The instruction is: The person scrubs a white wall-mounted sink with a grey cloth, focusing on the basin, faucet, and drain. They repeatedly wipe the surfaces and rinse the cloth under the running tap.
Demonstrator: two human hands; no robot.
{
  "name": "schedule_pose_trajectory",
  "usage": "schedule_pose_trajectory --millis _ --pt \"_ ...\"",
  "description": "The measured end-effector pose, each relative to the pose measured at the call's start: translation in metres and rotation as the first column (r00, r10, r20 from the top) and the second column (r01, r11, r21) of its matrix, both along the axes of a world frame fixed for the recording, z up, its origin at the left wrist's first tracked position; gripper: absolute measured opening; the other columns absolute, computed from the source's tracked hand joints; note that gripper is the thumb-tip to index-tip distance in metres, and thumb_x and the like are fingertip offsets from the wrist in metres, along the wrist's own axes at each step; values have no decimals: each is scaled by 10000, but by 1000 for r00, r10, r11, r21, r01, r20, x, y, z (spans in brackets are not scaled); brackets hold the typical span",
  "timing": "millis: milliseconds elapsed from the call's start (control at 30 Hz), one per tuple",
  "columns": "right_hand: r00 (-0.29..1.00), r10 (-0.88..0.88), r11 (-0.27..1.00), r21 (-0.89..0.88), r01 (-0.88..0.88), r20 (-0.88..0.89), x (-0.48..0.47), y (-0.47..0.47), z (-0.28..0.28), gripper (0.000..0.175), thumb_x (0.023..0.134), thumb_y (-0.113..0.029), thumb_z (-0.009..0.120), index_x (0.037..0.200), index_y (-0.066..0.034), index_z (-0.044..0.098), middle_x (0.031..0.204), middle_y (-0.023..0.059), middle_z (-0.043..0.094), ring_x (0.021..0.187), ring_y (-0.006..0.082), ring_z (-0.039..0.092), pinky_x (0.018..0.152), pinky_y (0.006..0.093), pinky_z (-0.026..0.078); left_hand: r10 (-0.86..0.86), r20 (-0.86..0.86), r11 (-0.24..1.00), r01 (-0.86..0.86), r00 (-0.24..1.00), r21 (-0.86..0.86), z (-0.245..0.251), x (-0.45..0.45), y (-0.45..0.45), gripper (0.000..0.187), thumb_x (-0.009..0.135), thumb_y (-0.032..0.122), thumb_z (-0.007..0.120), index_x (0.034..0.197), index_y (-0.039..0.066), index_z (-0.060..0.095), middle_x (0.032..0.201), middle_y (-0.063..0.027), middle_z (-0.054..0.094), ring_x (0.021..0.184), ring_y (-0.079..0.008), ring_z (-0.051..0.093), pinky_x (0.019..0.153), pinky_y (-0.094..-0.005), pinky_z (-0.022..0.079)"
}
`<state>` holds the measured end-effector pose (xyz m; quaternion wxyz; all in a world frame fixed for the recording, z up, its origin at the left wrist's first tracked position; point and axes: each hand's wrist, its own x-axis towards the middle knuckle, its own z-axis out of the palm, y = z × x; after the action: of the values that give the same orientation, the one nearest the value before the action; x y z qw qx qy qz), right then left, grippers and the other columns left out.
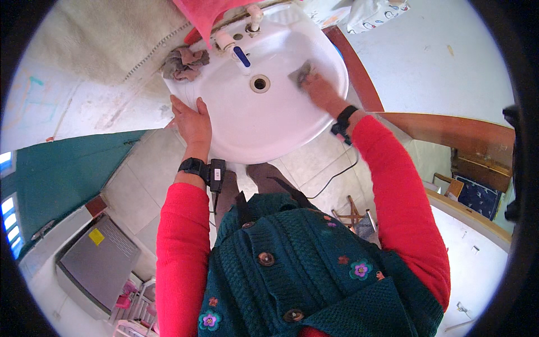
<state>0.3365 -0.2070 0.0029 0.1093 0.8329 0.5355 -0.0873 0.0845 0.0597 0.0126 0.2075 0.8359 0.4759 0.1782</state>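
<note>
A white ceramic washbasin lies before me, with a round drain and a tap with a blue lever. My right hand holds a grey cloth against the inner right side of the bowl; both are slightly blurred. My left hand rests on the basin's left rim, thumb and fingers apart, with nothing in it. A crumpled grey-pink rag sits on the back left corner of the basin, beyond my left hand.
Pink fabric hangs over the basin's back edge near the tap. A white pipe fitting rises from the rear deck. A wall adjoins the left side. A black cable hangs below my right wrist. A wooden stool stands on the tiled floor.
</note>
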Motion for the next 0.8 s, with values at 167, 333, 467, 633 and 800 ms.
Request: schedule_pose_trajectory --millis 167,333,467,633,800 --pt "910 117 991 110 -79 -398 -115 67 -33 340 806 -35 471 1120 67 556 1098 295 581 972 422 608 968 534 432 15 12 999 -14 1000 -37 0 -1 -1 791 911 356 580 1436 -89 190 1369 -309 405 1218 -449 468 981 -460 451" --pt "706 -84 976 85 200 -703 -126 98 -14 490 825 -122 536 1307 -33 517 1255 226 552 1167 351 541 1019 431 422 29 -16 998 -29 999 -48 4 0 0 789 915 358 575 1445 -78 186 1368 -302 406 1215 -453 469 978 -463 455" --pt "567 -287 824 103 557 -772 -29 50 32 407 818 -88 578 1215 3 589 1172 192 632 1087 300 613 968 371 479 8 30 1000 -7 1000 -23 1 -1 -1 784 916 349 576 1446 -77 184 1367 -305 404 1219 -451 464 986 -461 450" --pt "913 -297 946 41 321 -279 29 -19 72 323 817 -115 614 1138 -80 636 1164 149 611 1067 316 613 951 410 485 16 32 998 -14 999 -58 1 -1 0 769 918 328 576 1439 -84 189 1375 -319 390 1248 -454 432 1010 -463 428" --pt "903 -113 994 -41 106 -415 -52 4 18 369 780 -106 582 1148 -123 610 1103 146 617 1043 338 603 909 430 489 7 37 995 -3 999 -104 4 -1 -1 770 916 312 579 1445 -76 176 1400 -320 368 1279 -450 398 1040 -464 400"
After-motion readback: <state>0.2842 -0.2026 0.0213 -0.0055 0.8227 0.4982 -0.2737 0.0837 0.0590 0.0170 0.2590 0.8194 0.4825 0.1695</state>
